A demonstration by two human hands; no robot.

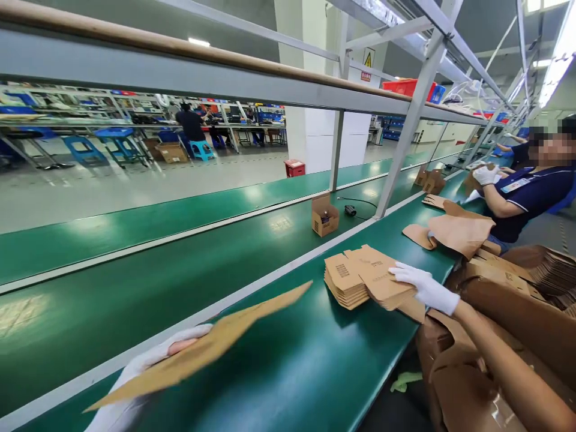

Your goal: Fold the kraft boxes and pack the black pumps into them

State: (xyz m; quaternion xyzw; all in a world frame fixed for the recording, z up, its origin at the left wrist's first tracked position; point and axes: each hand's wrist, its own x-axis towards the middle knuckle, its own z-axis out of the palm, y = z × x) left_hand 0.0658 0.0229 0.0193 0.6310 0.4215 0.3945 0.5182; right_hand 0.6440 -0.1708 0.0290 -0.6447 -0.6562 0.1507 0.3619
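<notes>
My left hand (155,363), in a white glove with a bare fingertip area, grips a flat cardboard sheet (216,342), tilted above the green work surface (279,372). In a white glove too, my right hand (420,285) rests its fingers on the right side of a stack of flattened cardboard boxes (360,273). Printed marks show on the top pieces. Whether the right fingers grip a piece or only touch it is hard to tell.
Beyond a pale rail lies a green conveyor with a small open box (324,216) and a black cable part (350,210). Brown paper (463,231) and bundled cardboard (544,276) lie at right, near a gloved co-worker (526,186). A metal post (407,126) rises ahead.
</notes>
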